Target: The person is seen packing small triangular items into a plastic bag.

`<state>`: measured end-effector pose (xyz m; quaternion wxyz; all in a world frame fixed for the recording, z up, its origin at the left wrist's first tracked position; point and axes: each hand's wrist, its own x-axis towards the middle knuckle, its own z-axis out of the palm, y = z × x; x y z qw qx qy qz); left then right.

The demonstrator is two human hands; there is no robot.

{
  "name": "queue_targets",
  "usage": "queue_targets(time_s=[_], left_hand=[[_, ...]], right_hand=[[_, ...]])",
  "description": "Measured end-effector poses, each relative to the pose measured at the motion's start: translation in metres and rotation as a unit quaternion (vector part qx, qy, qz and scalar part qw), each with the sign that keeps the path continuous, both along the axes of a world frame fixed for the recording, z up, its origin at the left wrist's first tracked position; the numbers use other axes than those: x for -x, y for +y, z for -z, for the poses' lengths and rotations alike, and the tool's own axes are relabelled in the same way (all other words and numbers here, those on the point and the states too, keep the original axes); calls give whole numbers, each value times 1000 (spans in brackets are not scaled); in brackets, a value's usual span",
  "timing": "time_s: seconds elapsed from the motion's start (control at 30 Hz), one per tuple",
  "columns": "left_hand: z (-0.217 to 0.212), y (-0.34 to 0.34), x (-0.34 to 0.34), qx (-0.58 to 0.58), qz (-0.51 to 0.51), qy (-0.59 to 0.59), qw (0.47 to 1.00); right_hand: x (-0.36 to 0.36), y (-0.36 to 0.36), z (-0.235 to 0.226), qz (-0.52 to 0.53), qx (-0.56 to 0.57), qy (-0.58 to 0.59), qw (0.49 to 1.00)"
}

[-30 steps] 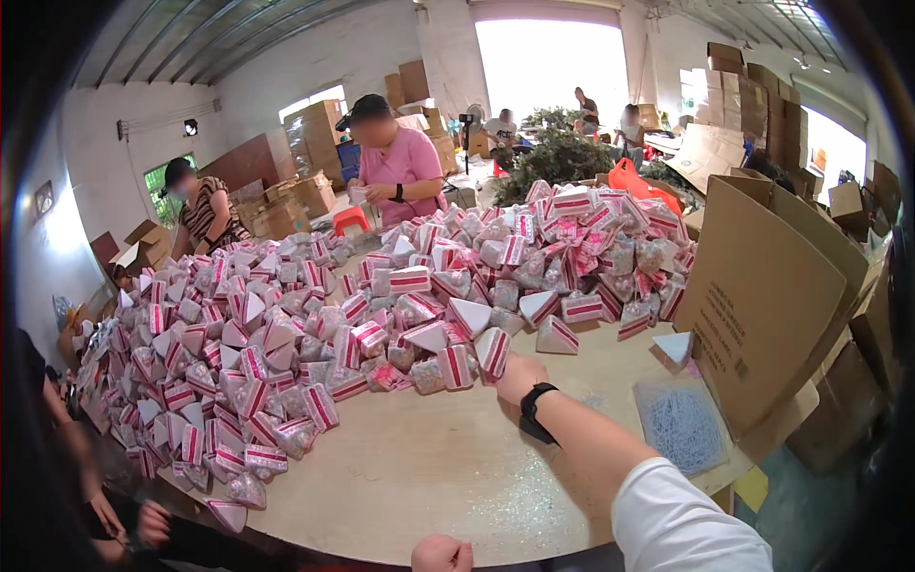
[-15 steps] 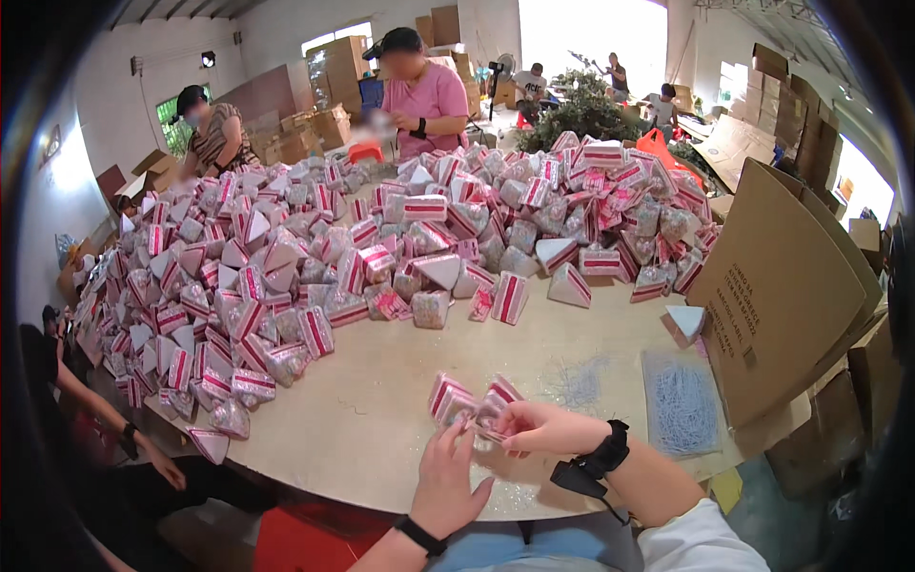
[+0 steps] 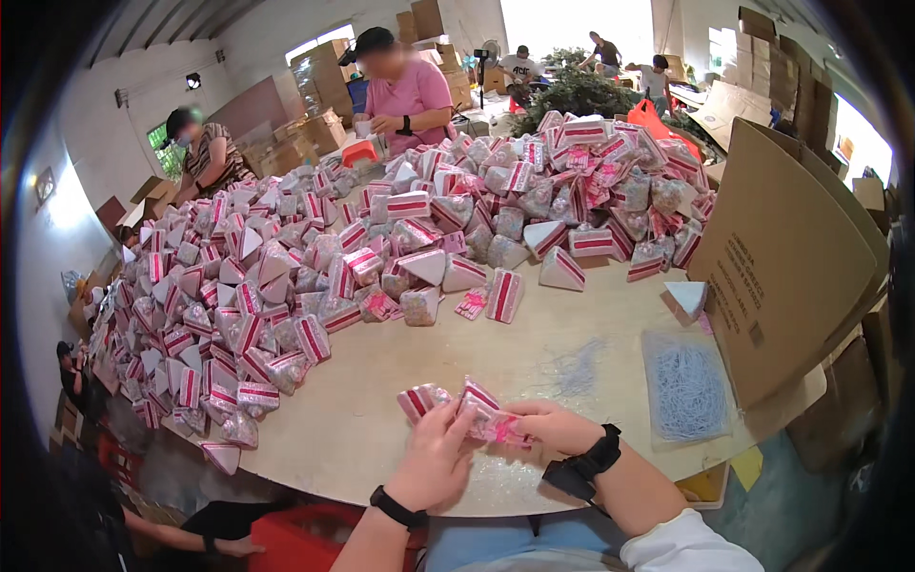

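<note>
Two cake-slice ornaments, white and pink with glittery sides, are close together at the table's front. My left hand (image 3: 437,459) has its fingers closed round the right-hand ornament (image 3: 479,393); the other cake-slice ornament (image 3: 419,401) sits beside its fingertips. A pink printed tag (image 3: 503,431) lies across the front of the held ornament. My right hand (image 3: 564,429) pinches the edge of that tag between thumb and fingers. Any string between tag and ornament is too small to make out.
A large heap of similar ornaments (image 3: 362,257) covers the table's far and left parts. Loose thin strings (image 3: 577,370) lie ahead of my right hand, a clear bag of strings (image 3: 688,391) farther right. An upright cardboard box (image 3: 782,267) borders the right side. Co-workers (image 3: 405,95) stand beyond the heap.
The pink tag has come into plain view between my hands. My left hand has moved slightly up and left and closed on the ornament. At lower left, another person's arm has shifted downward.
</note>
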<state>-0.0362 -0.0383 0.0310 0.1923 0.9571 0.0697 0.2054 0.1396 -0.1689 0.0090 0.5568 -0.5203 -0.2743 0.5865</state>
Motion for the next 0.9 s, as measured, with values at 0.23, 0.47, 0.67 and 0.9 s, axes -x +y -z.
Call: queue_targets(time_s=[0.23,0.47,0.67,0.9], left_hand=[[13,22,-8,-61,-90,60,992],[27,33,-13,-68,-71,139,985],[26,42,-15,-85,-116,140,980],[20,76,6,114,-170,64,977]], right_hand=[[-8,-5,-20,175,-33,-118,977],[-7,-9,-18,214,-160,-21,964],[-9,-21,-15,91,-295,-176,935],[-1,-20,-19,44,-339,-311,887]])
